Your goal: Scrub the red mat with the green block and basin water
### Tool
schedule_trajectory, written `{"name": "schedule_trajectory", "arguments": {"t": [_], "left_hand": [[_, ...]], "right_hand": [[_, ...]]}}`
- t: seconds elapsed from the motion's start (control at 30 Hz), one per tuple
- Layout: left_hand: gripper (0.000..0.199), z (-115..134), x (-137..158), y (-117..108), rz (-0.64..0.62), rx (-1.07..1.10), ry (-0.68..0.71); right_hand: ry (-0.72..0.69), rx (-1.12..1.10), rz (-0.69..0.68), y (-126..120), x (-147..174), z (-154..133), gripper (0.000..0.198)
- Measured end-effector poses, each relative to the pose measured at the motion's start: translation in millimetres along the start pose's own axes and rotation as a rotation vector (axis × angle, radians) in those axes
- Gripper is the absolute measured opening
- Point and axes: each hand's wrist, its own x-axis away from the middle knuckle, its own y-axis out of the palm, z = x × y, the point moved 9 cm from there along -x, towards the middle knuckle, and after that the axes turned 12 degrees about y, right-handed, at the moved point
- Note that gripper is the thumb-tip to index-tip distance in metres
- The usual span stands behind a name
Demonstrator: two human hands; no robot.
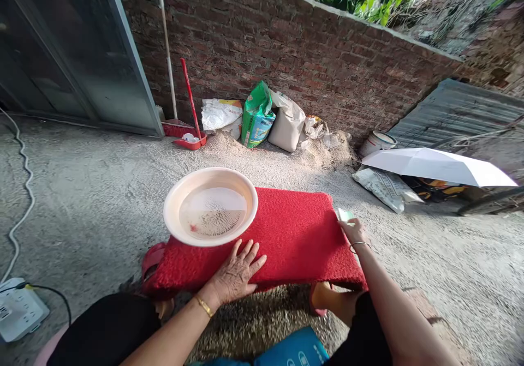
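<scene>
On the near part of the red mat (297, 229), the left hand (234, 274) is laid palm down, fingers loosely spread. At the right edge, a pale green object (344, 214) is grasped by the right hand (354, 232), arm outstretched. A basin (170, 208) of water is set at the mat's left.

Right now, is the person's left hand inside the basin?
No, the left hand lies spread on the red cloth, outside the basin.
</scene>
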Motion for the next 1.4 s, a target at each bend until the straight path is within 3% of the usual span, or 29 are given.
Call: {"name": "schedule_trajectory", "arguments": {"t": [0.07,0.13,0.4,0.47,0.53,0.6,0.7,0.87,1.0,1.13,1.3,1.4], "left_hand": [[0.074,0.0,0.0,0.7,0.002,-0.005,0.0],[0.075,-0.5,0.1,1.5,0.009,-0.017,-0.003],[0.078,-2.8,1.9,11.0,0.013,-0.017,0.018],[0.08,-3.1,2.5,12.9,0.005,-0.021,0.018],[0.081,-2.8,2.7,14.1,-0.003,-0.025,0.019],[0.08,-2.3,2.3,13.9,-0.002,-0.03,0.02],[0.079,-1.6,1.2,11.7,0.008,-0.039,0.024],[0.079,-1.9,-0.1,6.4,0.021,-0.078,0.02],[0.077,-2.8,1.4,3.6,0.055,-0.086,0.019],[0.074,-4.5,3.4,1.5,0.114,-0.086,0.03],[0.072,-7.3,3.2,3.0,0.134,-0.101,0.051],[0.07,-8.2,3.3,4.3,0.123,-0.126,0.063]], "right_hand": [[0.036,-0.032,0.003,-2.8,-3.5,9.8,0.056],[-0.03,-0.06,-0.009,3.1,10.4,-10.8,0.054],[-0.636,-0.141,-0.133,59.5,160.9,-209.5,0.038],[-0.762,-0.113,-0.139,68.2,185.7,-239.1,0.04],[-0.824,-0.064,-0.133,72.9,190.0,-251.4,0.042],[-0.781,-0.03,-0.139,73.6,169.5,-245.6,0.042],[-0.559,-0.02,-0.149,64.9,104.3,-204.7,0.044],[-0.127,-0.072,-0.079,19.1,-5.2,-83.9,0.049],[0.099,-0.114,-0.01,-22.9,-30.0,1.6,0.045],[0.008,-0.194,-0.011,-35.1,16.7,23.6,0.041],[-0.517,-0.439,-0.043,-13.6,151.1,-17.4,0.032],[-0.82,-0.336,-0.103,14.0,227.4,-43.2,0.031]]}}
